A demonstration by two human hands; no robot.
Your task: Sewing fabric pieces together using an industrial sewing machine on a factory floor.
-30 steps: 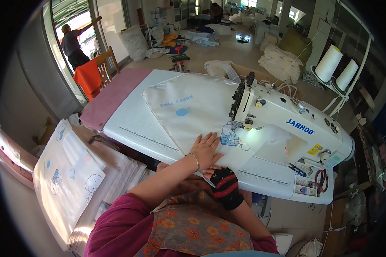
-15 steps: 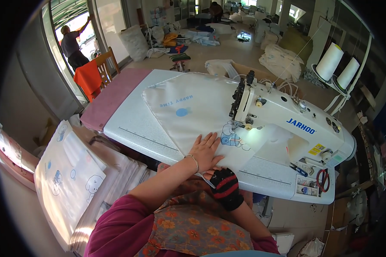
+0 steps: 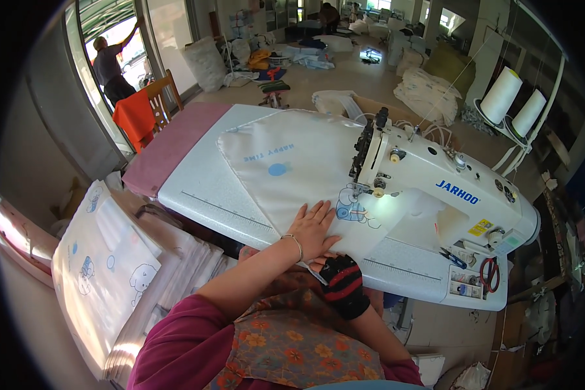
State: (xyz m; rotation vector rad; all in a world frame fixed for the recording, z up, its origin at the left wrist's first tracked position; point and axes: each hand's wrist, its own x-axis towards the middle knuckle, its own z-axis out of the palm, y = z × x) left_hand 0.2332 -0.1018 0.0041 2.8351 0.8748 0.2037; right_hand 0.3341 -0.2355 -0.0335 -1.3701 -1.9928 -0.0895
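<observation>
A white fabric piece with blue printed drawings lies across the sewing table, one side running under the head of the white sewing machine. Flat on this cloth rests my left hand, fingers stretched toward the machine, a bracelet at its wrist. Close beside it, at the table's front edge, my right hand wears a black and red fingerless glove. Its fingers close on the near edge of the fabric, partly hidden by my left hand. The machine's lamp lights the cloth near the needle area.
Stacked printed fabric pieces stand at my left. Red-handled scissors, small snips and a parts tray sit at the table's right end. Thread cones stand behind the machine. A person stands at the far-left doorway.
The hands and fabric hold the same position. Only a very slight shift of the whole view shows.
</observation>
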